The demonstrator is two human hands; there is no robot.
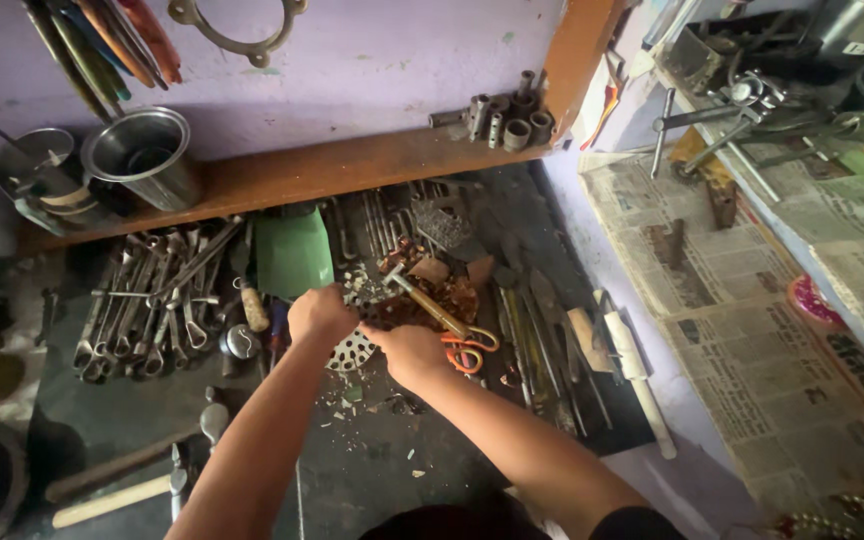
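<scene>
My left hand [320, 312] is closed around a round perforated metal disc [352, 350] that lies on the dark workbench [382, 470]. My right hand [410, 352] is clenched at the disc's right edge; what its fingers grip is hidden. Just right of that hand lie orange-handled scissors [468, 350] and a small hammer with a wooden handle [426, 298]. Behind the hands sits a pile of rusty brown scrap pieces [447, 290].
A row of wrenches [142, 300] lies at the left, a green scoop [294, 255] behind the hands, files and blades [572, 350] at the right. Steel cups [142, 155] and sockets [507, 115] stand on a wooden shelf. Newspaper [752, 340] covers the right bench. Two hammers [132, 480] lie near left.
</scene>
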